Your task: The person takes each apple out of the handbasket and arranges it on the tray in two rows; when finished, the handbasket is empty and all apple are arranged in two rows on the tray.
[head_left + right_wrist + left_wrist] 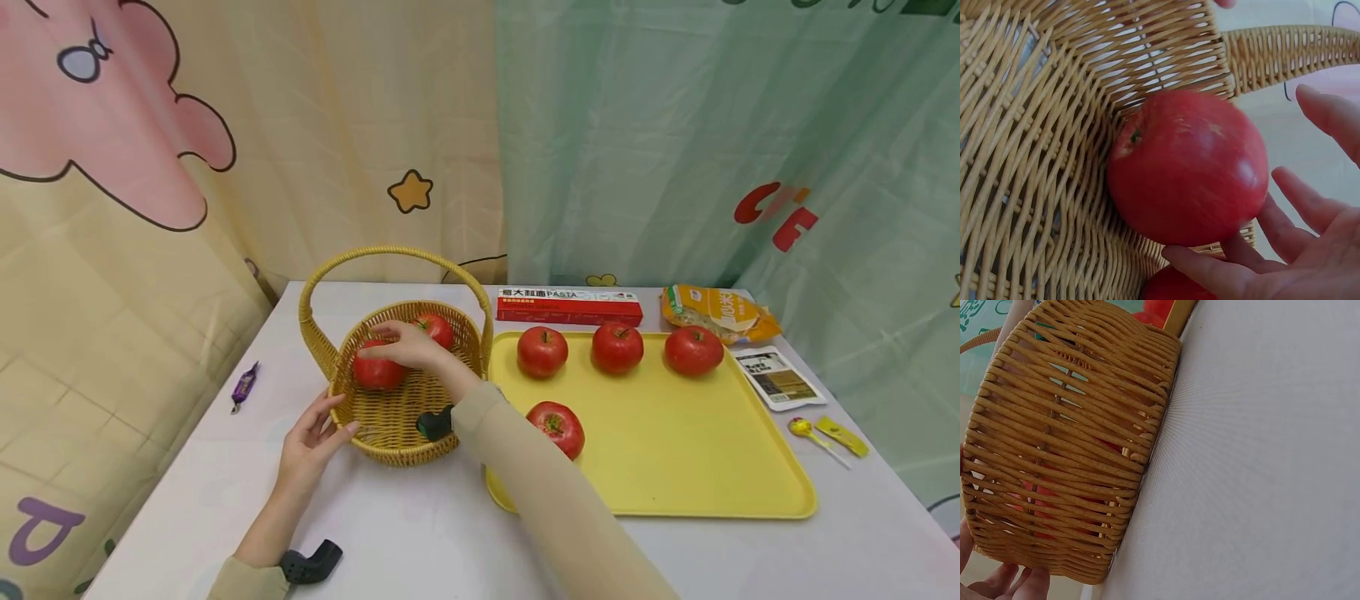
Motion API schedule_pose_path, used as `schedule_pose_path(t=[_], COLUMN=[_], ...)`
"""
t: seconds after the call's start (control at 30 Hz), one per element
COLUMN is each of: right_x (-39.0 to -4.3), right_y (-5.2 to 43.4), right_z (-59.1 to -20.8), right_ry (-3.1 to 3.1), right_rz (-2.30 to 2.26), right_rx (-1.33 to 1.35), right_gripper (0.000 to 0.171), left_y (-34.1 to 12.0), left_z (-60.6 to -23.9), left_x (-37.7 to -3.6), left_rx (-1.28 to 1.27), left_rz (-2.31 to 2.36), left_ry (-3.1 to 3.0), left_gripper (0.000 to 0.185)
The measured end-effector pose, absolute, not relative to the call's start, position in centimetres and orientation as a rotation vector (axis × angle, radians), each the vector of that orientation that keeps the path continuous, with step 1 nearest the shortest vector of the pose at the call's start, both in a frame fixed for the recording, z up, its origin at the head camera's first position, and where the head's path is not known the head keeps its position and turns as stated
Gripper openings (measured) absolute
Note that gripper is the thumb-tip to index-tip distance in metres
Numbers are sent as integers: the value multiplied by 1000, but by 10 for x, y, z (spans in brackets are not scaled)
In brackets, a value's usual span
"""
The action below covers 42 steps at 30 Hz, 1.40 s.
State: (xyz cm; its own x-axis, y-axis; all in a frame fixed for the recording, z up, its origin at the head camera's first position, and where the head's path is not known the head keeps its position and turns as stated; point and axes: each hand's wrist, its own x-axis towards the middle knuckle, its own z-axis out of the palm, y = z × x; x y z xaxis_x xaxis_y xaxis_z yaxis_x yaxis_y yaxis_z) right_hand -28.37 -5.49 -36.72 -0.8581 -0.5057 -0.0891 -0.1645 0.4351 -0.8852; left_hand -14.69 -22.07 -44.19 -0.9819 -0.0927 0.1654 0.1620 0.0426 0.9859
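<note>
A wicker basket [390,429] with a tall arched handle stands at the left of the table and holds two red apples. My left hand [307,437] grips its left front rim, with fingertips [1032,584] against the woven side in the left wrist view. Inside the basket, my right hand [408,343] is over the nearer apple [377,375]. The right wrist view shows its fingers spread beside this apple [1188,169], some touching its underside, the thumb apart from it. Farther back lies the second apple [437,329].
Right of the basket, a yellow tray [675,450] bears several apples. Behind it are a red pasta box [570,307] and an orange bag [720,314]. A white packet [780,379], lollipop [802,428] and yellow sachet [842,436] lie to the right; a purple candy [243,386] lies left.
</note>
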Motion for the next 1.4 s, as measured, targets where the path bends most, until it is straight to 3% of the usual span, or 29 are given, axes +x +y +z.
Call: schedule_pose_path(t=[0.33,0.6,0.8,1.1,1.27,1.4], right_x=[-280,-275,-261,-208,-189,-182], right_y=[-63,-61,-42,75,160,223], right_z=[-377,-373,-338,-290,-299,-325], right_ry=[2383,2305,2394,2375,2480,2589], right_rz=[-1217,-956,-726,-1002,-1160,-1200], right_rx=[-673,-793,-1019,-1352,-1261,-1011], right_gripper=[39,57,63,70,69,71], left_y=[-220,-220,-220,-221,-221,-220], left_z=[-442,-442,-443,-443,-443,-443], left_x=[-147,-147,-147,-146,-147,-147], left_rx=[-69,-42,-51,-74,-90,-85], left_rz=[-2043,-2058,-2058,-2046,-2051,-2047], left_ry=[-2133,-2136,-2121,-2123,-2106,-2112], left_gripper=[49,48,48,51,51,51])
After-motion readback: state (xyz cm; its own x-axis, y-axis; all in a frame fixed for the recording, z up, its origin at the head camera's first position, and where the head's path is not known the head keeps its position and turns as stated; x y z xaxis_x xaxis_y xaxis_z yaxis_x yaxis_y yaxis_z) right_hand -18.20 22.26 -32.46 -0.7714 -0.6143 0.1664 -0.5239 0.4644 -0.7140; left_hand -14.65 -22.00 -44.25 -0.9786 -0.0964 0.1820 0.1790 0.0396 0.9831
